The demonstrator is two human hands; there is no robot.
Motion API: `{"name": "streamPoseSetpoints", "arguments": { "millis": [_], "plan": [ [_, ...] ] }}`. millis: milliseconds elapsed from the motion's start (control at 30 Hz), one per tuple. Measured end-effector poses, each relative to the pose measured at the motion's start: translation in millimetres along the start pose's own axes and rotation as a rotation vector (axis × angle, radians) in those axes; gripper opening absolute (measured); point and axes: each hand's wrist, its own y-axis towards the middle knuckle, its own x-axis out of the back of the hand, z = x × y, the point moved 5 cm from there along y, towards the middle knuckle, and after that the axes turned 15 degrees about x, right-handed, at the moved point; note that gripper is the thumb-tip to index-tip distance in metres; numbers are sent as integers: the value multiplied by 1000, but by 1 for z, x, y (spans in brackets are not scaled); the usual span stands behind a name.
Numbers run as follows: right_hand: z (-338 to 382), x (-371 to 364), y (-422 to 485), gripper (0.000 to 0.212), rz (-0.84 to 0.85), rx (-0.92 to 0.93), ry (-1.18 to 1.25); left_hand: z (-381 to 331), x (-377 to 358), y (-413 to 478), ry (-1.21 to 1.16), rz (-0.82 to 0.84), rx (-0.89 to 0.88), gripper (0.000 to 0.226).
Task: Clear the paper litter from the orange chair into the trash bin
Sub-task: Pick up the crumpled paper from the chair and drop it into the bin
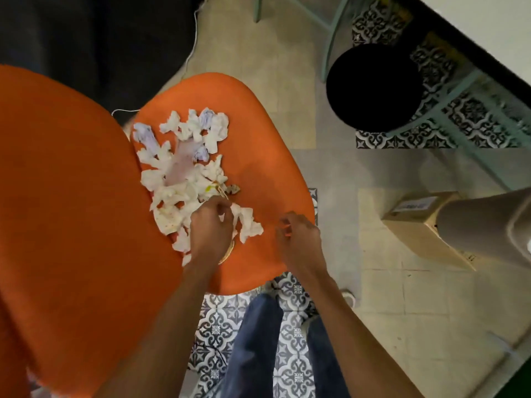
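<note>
On the seat of an orange chair (258,168), seen from directly above, a loose heap of crumpled white paper litter (184,173) is spread from the back edge of the seat toward the front. A few pale lilac pieces are mixed in among the white ones. The left hand (211,231) is lowered onto the near end of the heap, its grip pinched together on a crumpled white scrap (248,222) that trails out to the right of the fingers. The right hand (300,237) is held just beside it over the bare front edge of the seat, fingers curled inward; whether anything is clamped in that grip cannot be told. A round black trash bin (373,87) is placed on the tiled floor (402,297) beyond the chair, to the right, well apart from the litter. Its interior is seen only as solid darkness, so its contents cannot be made out. A closed cardboard box (416,225) is set on the floor further right.
</note>
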Motion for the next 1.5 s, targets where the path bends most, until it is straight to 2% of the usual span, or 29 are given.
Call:
{"name": "streamPoseSetpoints", "arguments": {
  "millis": [233,367,500,567,633,800,867,933,1033,1133,1267,1367,1500],
  "plan": [
    [2,-71,27,37,153,56,-105,9,-5,60,119,-8,-87,21],
    [3,-98,41,54,233,63,-205,11,-20,79,371,83,-287,36],
    [4,-115,55,60,276,136,-298,17,-32,101,617,167,-430,57],
    [1,-118,59,54,306,156,-327,19,-33,111,659,200,-476,60],
    [-1,-118,60,34,320,118,-268,22,-33,120,638,224,-487,56],
    [-1,-120,57,31,376,89,-253,24,-33,133,588,265,-502,41],
    [0,-119,55,31,387,117,-316,25,-31,135,574,257,-507,36],
    [1,-118,54,36,359,188,-335,24,-28,135,563,243,-494,35],
    [-5,-112,54,29,310,113,-285,17,-20,134,493,187,-468,31],
    [-8,-97,54,25,182,10,-219,7,-9,130,379,135,-404,25],
    [10,-58,52,29,14,-57,-16,-7,15,115,249,121,-315,24],
    [27,-28,45,40,-104,-8,107,-24,35,100,168,93,-289,24],
    [49,12,28,35,-195,9,204,-54,63,63,51,52,-257,23]
  ]
}}
